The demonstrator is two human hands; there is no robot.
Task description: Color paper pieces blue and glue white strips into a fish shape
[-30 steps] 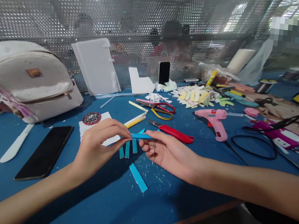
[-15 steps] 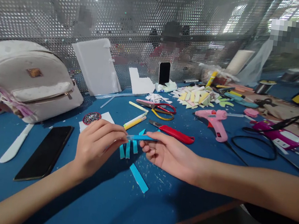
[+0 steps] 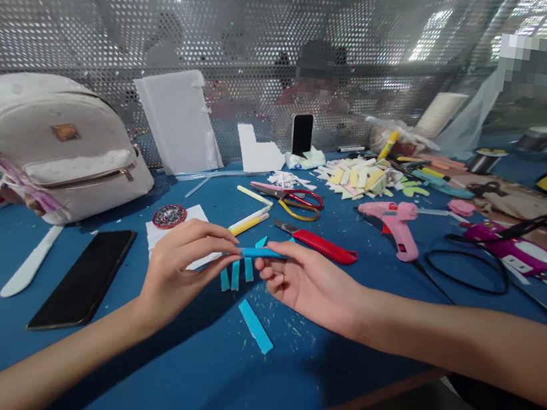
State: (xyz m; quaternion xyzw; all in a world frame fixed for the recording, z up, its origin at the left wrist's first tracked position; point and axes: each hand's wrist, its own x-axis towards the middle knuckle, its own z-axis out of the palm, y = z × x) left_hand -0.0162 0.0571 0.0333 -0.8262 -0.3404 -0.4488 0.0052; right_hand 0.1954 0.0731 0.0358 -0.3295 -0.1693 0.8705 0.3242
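Note:
A slim blue strip (image 3: pixel 263 253) is held level above the table, seen almost edge-on. My left hand (image 3: pixel 182 263) is closed, thumb and fingertips pinching the strip's left end. At the other end my right hand (image 3: pixel 316 286) grips it between thumb and curled fingers. Below them several short blue pieces lie on the table, partly hidden by the hands. One loose blue piece (image 3: pixel 256 327) rests nearer to me. Just beyond my right hand is a red utility knife (image 3: pixel 326 246). Yellow and white sticks (image 3: pixel 249 223) lie behind the held strip.
Red-handled scissors (image 3: pixel 304 199) and a pink glue gun (image 3: pixel 395 222) with its cord lie farther back. A heap of pale cut pieces (image 3: pixel 358 178) is behind them. To the left are a black phone (image 3: pixel 85 278), a white plastic knife (image 3: pixel 31 264) and a backpack (image 3: pixel 59 150).
My left hand has slid slightly right along the blue strip, closer to my right hand, so less of the strip's left end shows. My right hand has hardly moved.

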